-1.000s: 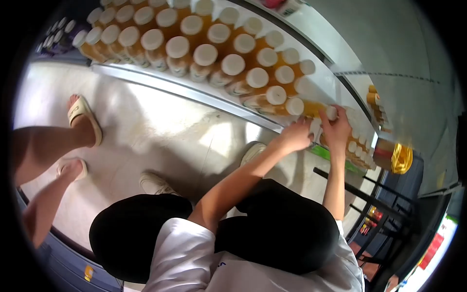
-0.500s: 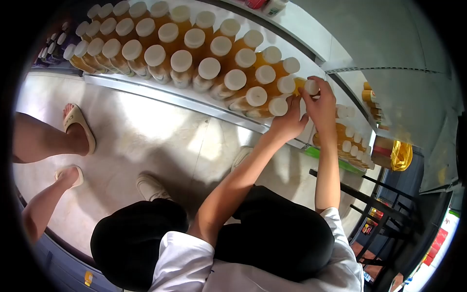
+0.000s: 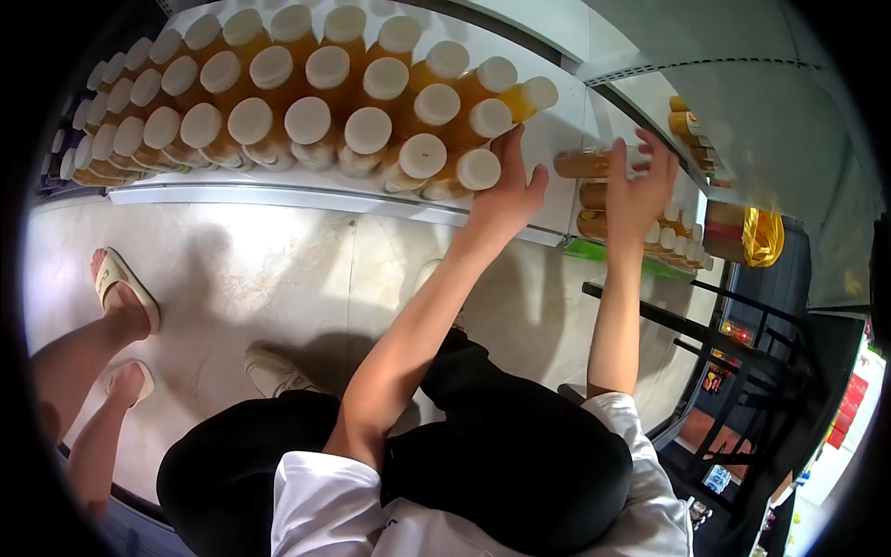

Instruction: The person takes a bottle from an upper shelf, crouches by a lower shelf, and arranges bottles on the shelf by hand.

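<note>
Several rows of white-capped bottles of amber drink (image 3: 308,121) stand on the white shelf (image 3: 548,167). My left hand (image 3: 506,190) is at the right end of these rows, thumb spread and fingers stretched behind the end front bottle (image 3: 479,171); whether the fingertips touch a bottle is hidden. A yellower bottle (image 3: 536,96) stands at the end of the back row, just beyond those fingertips. My right hand (image 3: 640,190) is open, fingers apart, over a clear bottle of brownish drink (image 3: 580,164) in the group further right. Part of that bottle is behind the hand.
More capped bottles (image 3: 682,241) stand on the right-hand shelf, by a green edge strip (image 3: 589,249). A black metal rack (image 3: 724,371) and a yellow shiny bag (image 3: 763,237) are to the right. Another person's sandalled foot (image 3: 130,292) is on the floor at left.
My right hand has let go of the yellower bottle, now at the back row's end, and moved right to the other bottles. My left hand stays by the row ends. The view has shifted right.
</note>
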The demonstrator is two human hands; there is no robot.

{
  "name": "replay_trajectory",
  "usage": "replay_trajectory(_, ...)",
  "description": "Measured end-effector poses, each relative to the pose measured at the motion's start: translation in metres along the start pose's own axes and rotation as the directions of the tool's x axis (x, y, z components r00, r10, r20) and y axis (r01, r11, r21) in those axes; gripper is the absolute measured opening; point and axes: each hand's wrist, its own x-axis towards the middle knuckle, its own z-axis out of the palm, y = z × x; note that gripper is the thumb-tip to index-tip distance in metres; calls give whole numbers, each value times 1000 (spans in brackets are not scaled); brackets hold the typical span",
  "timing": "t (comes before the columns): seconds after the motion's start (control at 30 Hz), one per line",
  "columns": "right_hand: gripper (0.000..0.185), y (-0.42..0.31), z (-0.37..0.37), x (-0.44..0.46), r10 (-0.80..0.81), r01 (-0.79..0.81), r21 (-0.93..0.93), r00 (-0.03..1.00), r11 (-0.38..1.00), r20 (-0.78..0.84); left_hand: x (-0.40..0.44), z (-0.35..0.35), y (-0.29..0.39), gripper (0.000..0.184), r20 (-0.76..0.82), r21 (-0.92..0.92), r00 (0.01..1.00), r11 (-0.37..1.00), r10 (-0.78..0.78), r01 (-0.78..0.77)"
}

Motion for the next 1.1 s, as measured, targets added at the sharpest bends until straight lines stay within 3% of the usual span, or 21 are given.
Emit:
replay_trajectory(0.03,47,15,-4,-4,-53,39,-137,993,990,-107,-3,-2,2,66,53,-13,998,999,-46,47)
replay_trajectory(0.07,47,31,-6,-8,-54,39,-138,993,990,-106,-6,-2,3,65,103,-22,990,995,-92,95)
replay_trajectory(0.13,42,53,-8,-14,-2,18,-349,999,937,48,-11,5,-3,62,114,-46,991,996,-74,80)
replay_trajectory(0.17,42,47,-6,-14,1,17,-346,999,938,52,-14,4,-1,60,127,-69,990,995,-56,65)
replay_trajectory(0.23,41,35,-1,-12,371,-352,-135,915,926,162,-20,1,0,56,204,-141,976,984,-80,111)
replay_trajectory(0.3,41,55,11,-7,321,-292,-199,937,935,136,-25,-1,2,52,280,-206,955,966,-97,159)
replay_trajectory(0.37,42,59,17,-6,267,-231,-260,957,937,110,-29,1,-1,42,314,-299,949,947,-16,114)
replay_trajectory(0.43,42,45,13,-8,142,-135,-73,984,988,111,-31,2,-5,39,305,-310,952,947,17,83)
replay_trajectory(0.53,40,17,6,-22,191,-198,1,950,980,248,-33,-2,-2,33,302,-298,953,952,27,67)
replay_trajectory(0.63,37,2,9,-34,209,-254,117,930,960,302,-34,-4,-6,28,270,-261,963,963,13,60)
replay_trajectory(0.83,34,-31,27,-31,160,-319,410,913,854,376,-43,-2,-6,26,29,-210,999,977,-20,26)
replay_trajectory(0.9,34,-36,31,-27,146,-306,400,912,864,383,-47,1,0,29,-68,-245,997,969,-44,26)
replay_trajectory(1.1,36,-56,37,-22,105,-301,444,905,844,413,-50,6,-4,38,-143,-255,989,967,-49,11)
